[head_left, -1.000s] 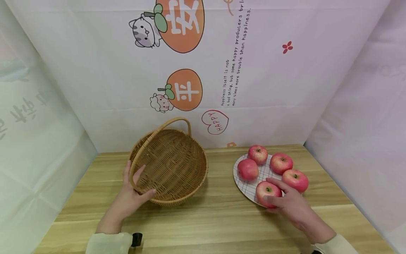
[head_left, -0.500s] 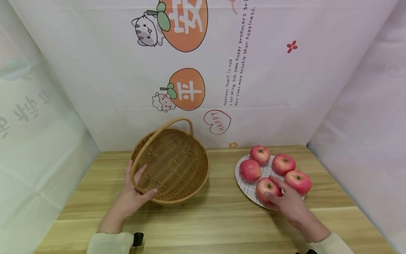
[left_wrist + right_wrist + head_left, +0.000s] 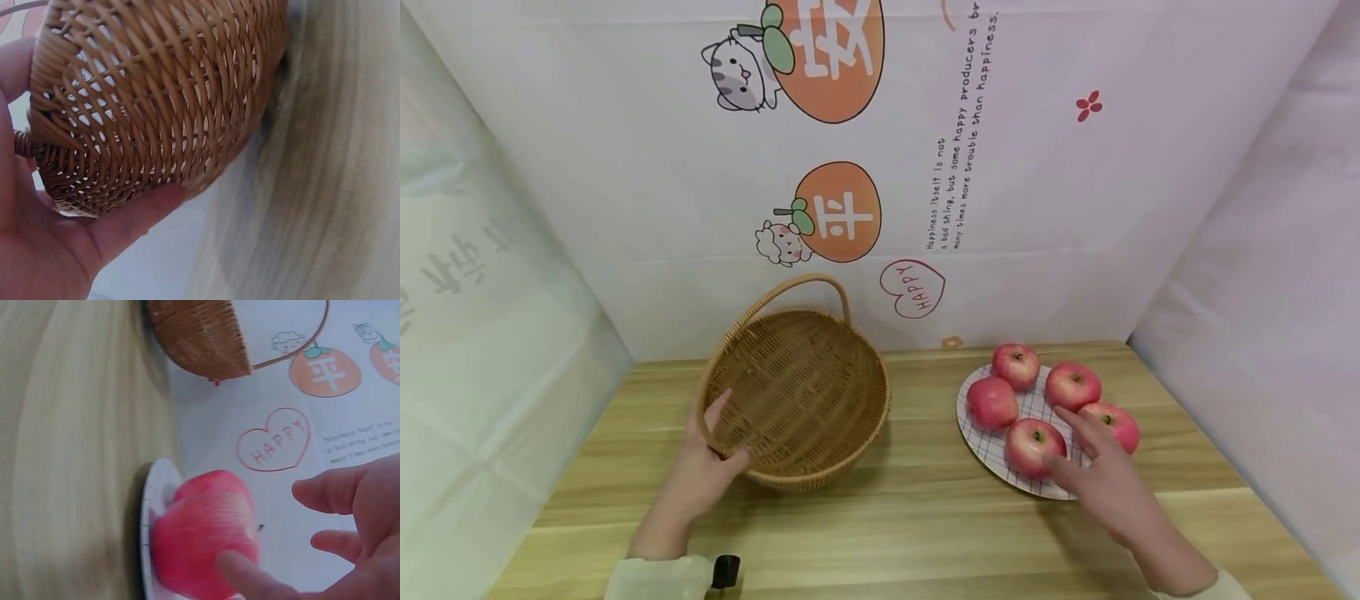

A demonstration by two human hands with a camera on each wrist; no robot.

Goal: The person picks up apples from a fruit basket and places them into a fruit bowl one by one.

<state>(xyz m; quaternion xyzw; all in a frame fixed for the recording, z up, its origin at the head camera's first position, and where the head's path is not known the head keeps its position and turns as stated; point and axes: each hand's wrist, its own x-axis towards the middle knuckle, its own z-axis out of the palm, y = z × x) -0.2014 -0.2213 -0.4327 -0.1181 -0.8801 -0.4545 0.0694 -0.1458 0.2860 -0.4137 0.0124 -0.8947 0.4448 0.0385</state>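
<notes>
A round brown wicker basket (image 3: 805, 400) with an arched handle is tilted toward me at the left of the table, nothing inside it. My left hand (image 3: 700, 462) grips its left rim beside the handle's base. In the left wrist view a finger (image 3: 134, 219) lies along the woven outside wall. To the right, a checked plate (image 3: 988, 454) bears several red apples. My right hand (image 3: 1105, 479) hovers over the plate's near right side, fingers spread and nothing held. Its thumb tip overlaps the front apple (image 3: 1028, 446) in the head view, and its fingers partly cover the rightmost apple (image 3: 1116, 425).
The wood-grain table (image 3: 880, 533) runs back to a white printed backdrop (image 3: 1000, 292). White cloth sides stand at left (image 3: 497, 333) and right (image 3: 1247, 333). A strip of table separates basket and plate.
My right hand has drawn back to the right from the front apple, its fingers spreading wider; the apple stays on the plate. The basket and left hand have shifted slightly left.
</notes>
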